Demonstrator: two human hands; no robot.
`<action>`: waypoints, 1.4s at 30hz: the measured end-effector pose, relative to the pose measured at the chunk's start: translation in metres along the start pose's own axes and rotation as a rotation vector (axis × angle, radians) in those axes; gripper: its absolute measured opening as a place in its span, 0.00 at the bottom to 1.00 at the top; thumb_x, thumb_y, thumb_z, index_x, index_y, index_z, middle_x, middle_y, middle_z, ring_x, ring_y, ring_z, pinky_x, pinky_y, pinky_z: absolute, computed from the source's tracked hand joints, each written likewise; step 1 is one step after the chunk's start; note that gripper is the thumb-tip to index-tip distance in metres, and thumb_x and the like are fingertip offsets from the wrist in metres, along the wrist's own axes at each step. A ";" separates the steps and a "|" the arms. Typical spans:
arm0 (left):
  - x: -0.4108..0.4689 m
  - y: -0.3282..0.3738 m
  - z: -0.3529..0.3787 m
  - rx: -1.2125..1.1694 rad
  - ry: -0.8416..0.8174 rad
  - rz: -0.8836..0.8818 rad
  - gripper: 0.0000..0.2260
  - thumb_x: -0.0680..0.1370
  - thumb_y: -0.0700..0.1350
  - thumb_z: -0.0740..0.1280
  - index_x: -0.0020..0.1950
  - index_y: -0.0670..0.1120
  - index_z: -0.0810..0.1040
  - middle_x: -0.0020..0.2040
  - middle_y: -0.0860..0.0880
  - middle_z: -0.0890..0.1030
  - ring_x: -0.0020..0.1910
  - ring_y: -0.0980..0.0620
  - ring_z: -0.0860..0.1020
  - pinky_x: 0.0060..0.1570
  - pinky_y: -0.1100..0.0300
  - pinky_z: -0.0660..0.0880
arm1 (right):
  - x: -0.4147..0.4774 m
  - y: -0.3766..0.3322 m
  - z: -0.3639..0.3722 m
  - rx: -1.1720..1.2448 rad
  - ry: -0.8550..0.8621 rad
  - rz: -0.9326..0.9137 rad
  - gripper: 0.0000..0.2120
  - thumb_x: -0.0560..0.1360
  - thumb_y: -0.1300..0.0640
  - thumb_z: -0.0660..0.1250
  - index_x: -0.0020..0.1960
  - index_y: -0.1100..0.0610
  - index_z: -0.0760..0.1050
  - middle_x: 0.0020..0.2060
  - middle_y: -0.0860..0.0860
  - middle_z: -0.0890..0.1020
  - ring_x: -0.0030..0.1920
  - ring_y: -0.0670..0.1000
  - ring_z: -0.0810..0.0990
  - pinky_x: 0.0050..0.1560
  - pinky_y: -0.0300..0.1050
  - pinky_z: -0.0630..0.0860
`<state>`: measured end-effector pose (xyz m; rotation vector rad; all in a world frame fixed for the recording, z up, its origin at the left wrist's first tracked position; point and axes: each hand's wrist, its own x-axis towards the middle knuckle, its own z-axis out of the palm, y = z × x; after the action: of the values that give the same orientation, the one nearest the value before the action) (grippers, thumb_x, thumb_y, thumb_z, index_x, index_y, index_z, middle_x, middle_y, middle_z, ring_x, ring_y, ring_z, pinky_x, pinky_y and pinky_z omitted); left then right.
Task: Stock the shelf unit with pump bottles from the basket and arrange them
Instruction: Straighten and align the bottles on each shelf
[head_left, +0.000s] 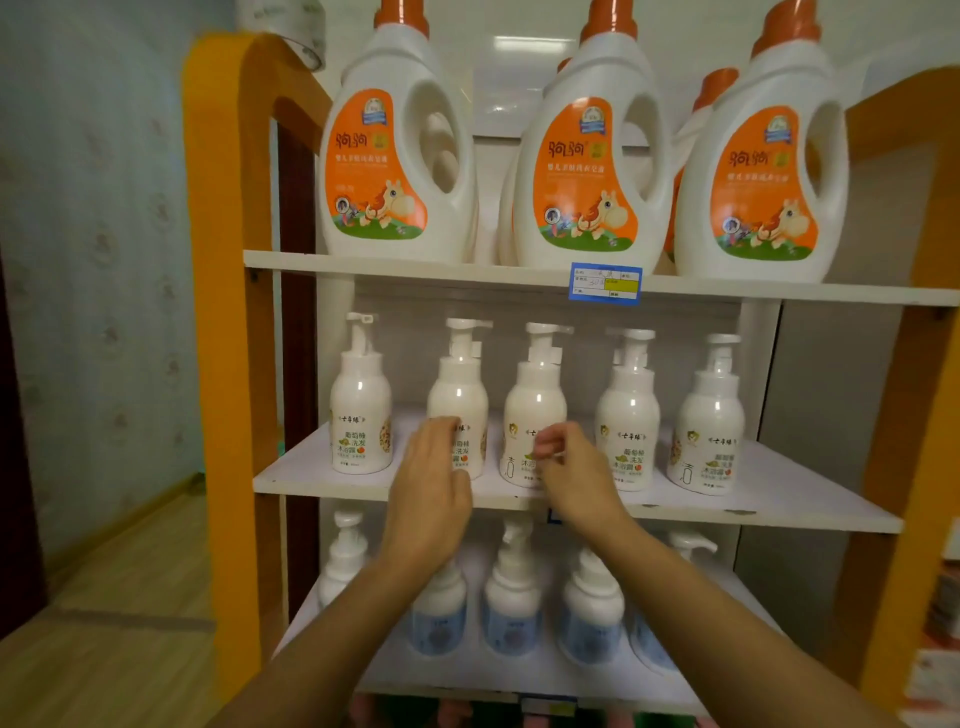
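In the head view, five pump bottles (627, 410) are stood upright along the middle shelf (306, 475). The second bottle (460, 387) lies just ahead of the left hand (431, 483), its fingers loosely extended. The third bottle (535, 397) lies just ahead of the right hand (571, 475), fingers curled; whether anything is gripped cannot be told.

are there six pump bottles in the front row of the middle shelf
No, only five pump bottles stand in front on the middle shelf.
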<state>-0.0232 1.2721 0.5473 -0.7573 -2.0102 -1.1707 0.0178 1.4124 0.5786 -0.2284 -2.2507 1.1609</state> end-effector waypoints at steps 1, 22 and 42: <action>-0.003 0.009 0.003 -0.001 -0.029 0.039 0.19 0.72 0.33 0.59 0.62 0.45 0.67 0.58 0.49 0.71 0.55 0.51 0.71 0.54 0.56 0.73 | 0.002 0.002 -0.005 -0.018 0.069 -0.009 0.13 0.74 0.68 0.57 0.58 0.61 0.68 0.56 0.57 0.74 0.54 0.53 0.74 0.59 0.46 0.73; 0.035 0.022 0.052 -0.009 -0.623 -0.261 0.26 0.79 0.43 0.51 0.75 0.48 0.44 0.62 0.41 0.76 0.55 0.43 0.76 0.60 0.50 0.71 | 0.028 0.017 -0.011 -0.151 -0.161 0.022 0.26 0.74 0.64 0.60 0.68 0.63 0.52 0.60 0.62 0.69 0.58 0.60 0.72 0.60 0.55 0.71; 0.036 0.018 0.063 0.053 -0.646 -0.239 0.28 0.79 0.47 0.50 0.74 0.49 0.39 0.62 0.41 0.76 0.53 0.44 0.78 0.59 0.46 0.73 | 0.030 0.020 -0.018 -0.137 -0.159 0.061 0.22 0.73 0.67 0.60 0.64 0.62 0.55 0.58 0.62 0.72 0.53 0.58 0.74 0.51 0.48 0.72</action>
<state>-0.0477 1.3413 0.5616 -0.9763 -2.7137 -1.0820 0.0008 1.4491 0.5832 -0.2686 -2.4828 1.0903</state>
